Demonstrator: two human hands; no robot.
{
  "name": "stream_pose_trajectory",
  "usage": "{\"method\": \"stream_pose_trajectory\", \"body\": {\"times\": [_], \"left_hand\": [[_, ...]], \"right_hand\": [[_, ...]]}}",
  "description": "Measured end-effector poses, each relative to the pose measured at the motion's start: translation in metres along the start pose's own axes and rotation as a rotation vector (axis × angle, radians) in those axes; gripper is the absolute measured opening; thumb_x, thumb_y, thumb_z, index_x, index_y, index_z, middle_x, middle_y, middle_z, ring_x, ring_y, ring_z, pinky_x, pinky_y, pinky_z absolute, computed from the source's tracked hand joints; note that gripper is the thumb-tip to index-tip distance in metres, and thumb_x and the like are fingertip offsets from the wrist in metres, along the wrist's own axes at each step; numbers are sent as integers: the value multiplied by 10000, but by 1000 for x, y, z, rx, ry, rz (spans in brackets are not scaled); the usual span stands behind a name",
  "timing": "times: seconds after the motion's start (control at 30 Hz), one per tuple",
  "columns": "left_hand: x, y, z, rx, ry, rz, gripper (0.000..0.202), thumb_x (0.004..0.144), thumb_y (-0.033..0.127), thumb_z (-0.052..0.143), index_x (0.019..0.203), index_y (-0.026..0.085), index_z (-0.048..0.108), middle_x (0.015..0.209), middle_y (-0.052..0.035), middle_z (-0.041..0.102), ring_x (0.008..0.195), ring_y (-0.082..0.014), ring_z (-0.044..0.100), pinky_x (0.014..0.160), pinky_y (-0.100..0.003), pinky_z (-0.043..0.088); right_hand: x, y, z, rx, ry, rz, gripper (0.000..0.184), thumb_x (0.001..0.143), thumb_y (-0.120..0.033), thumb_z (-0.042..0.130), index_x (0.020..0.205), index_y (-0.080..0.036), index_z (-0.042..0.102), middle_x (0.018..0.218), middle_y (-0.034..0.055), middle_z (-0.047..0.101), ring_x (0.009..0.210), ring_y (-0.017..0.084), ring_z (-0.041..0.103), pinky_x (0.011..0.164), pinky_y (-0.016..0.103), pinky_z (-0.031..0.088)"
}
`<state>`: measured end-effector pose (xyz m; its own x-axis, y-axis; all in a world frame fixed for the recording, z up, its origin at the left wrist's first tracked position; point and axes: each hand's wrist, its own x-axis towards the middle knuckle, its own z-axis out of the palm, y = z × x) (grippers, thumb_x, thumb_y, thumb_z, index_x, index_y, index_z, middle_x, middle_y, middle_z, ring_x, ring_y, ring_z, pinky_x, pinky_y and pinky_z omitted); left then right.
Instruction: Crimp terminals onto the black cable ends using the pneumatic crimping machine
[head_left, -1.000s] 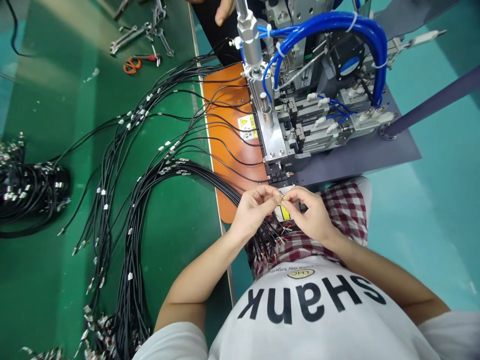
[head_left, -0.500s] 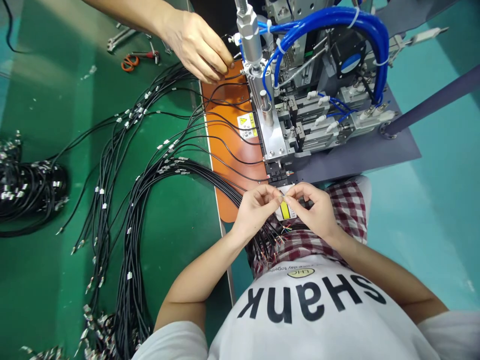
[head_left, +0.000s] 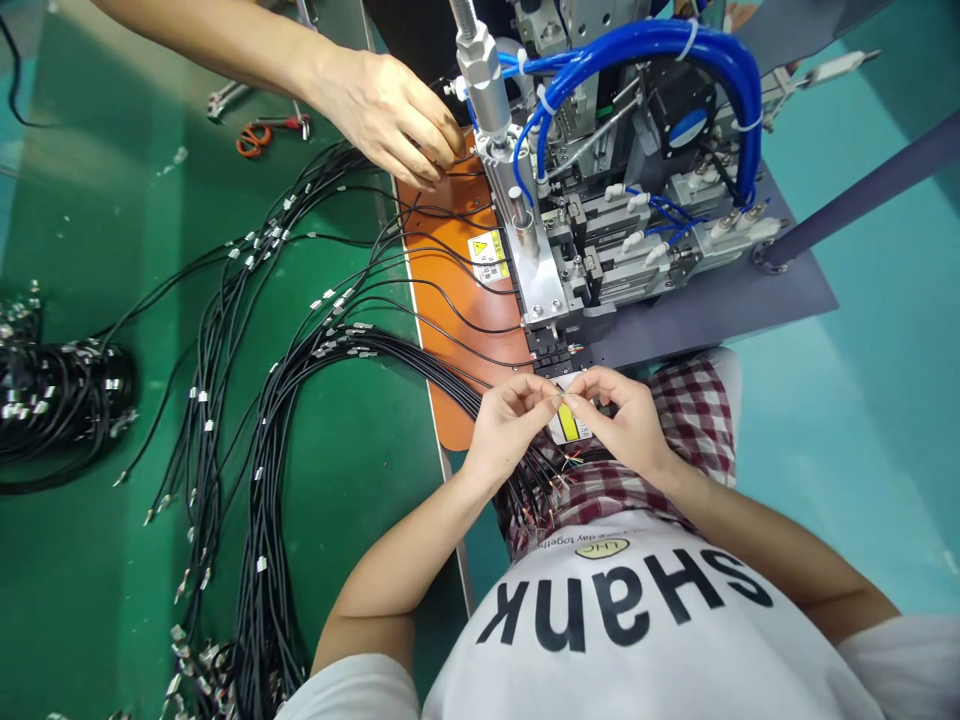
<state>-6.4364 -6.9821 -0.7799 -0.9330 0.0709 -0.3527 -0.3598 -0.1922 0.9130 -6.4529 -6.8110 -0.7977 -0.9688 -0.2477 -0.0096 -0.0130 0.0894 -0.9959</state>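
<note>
My left hand and my right hand meet fingertip to fingertip in front of the machine's near corner. Both are closed in a pinch on the small end of a black cable, whose fine wires are mostly covered by the fingers. Beneath my left wrist runs a thick bundle of black cables. Its stripped ends with thin coloured wires lie on my lap. Just beyond my fingers, a cable end with bared wires sits in the black fixture at the edge of the orange plate.
A co-worker's hand reaches over the plate's far end. The machine carries metal cylinders and blue air hoses. Orange-handled scissors and wrenches lie on the green table, with a coiled cable bundle at left.
My hands keep nearly the same pinch, with only slight finger movement. The co-worker's hand has shifted a little toward me along the plate. The whole view has moved slightly.
</note>
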Motion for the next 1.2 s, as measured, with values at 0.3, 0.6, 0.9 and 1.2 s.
{"method": "stream_pose_trajectory", "body": {"times": [0.3,0.6,0.9,1.2], "left_hand": [[0,-5,-1,-17,-5,34,290,822,400,782,909,152,660,613,49,506,535,-61,418,523,-198,329],[-5,0,6,82,-6,62,285,866,386,740,912,142,599,742,31,513,604,-56,425,558,-188,361],[-2,-6,-3,10,-41,43,227,897,343,718,925,144,611,661,48,491,558,-53,413,532,-200,315],[1,-2,1,-119,-14,16,251,838,333,776,883,134,630,676,38,517,532,-47,429,518,-198,317]], "right_hand": [[-4,4,5,-201,31,-134,87,958,-239,580,875,-215,579,814,1,590,703,142,544,715,306,442],[-4,4,4,-365,41,-244,83,968,-223,563,886,-221,545,827,1,590,719,153,559,724,315,419],[-2,6,6,-146,32,-135,91,950,-239,616,863,-217,599,834,0,610,727,136,557,715,293,455],[-3,10,12,-199,52,-171,76,969,-244,593,896,-228,579,853,7,605,768,151,567,748,313,452]]}}
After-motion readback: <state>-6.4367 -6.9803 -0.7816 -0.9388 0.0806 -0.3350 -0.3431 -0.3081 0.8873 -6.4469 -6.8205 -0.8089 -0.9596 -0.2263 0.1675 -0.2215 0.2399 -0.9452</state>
